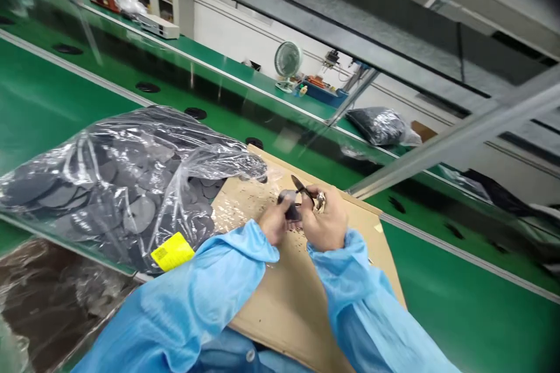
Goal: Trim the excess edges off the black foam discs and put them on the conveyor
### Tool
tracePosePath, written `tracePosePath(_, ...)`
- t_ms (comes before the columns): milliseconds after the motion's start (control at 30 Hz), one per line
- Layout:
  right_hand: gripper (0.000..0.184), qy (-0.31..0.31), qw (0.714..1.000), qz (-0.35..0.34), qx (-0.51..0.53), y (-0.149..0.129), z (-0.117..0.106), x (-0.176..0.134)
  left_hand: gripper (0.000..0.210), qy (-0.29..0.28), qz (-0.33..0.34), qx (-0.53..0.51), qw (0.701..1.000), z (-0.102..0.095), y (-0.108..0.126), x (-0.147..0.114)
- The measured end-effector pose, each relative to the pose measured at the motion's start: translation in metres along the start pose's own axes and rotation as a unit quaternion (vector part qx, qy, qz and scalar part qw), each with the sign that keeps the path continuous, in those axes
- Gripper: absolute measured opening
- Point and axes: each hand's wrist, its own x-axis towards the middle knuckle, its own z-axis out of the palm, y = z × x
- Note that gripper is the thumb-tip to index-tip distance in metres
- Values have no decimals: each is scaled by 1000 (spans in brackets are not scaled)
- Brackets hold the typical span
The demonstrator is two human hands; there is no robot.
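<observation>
Left hand [275, 224] was clamped on some dark piece [289, 210], right hand [327, 221] on a bladed tool [299, 183]. Big ol' bag [205, 158] sat left.

Just below centre, the left hand [273, 224] holds a dark grey flat piece [289, 208], the right hand [329, 220] a dark-bladed tool [298, 184].

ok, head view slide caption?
Left grip holding a dark grey piece, right grip a dark-bladed tool, over a tan board.
</observation>
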Motion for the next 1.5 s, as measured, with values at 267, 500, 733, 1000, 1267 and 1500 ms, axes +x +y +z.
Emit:
tracePosePath(267,20,-46,999,-3,23,46,5,-73,36,-55,-25,65,996,-1,-4,-16)
tracePosePath(500,23,21,973,186,133,53,4,-79,46,-22,35,127,991,-3,-1,-17)
tracePosePath(733,24,-4,936,265,230,63,3,-83,45,-68,16,195,978,-4,-7,-23)
tracePosePath(1000,23,-2,933,301,196,54,1,-81,37,-88,71,210,971,-2,-8,-22)
tracePosePath(1267,38,-16,868,344,359,62,-3,-77,34,-102,81,252,959,-2,-8,-26)
tracePosePath(1500,37,-7,845,356,399,63,-5,-74,33,-111,87,258,956,-4,-8,-25)
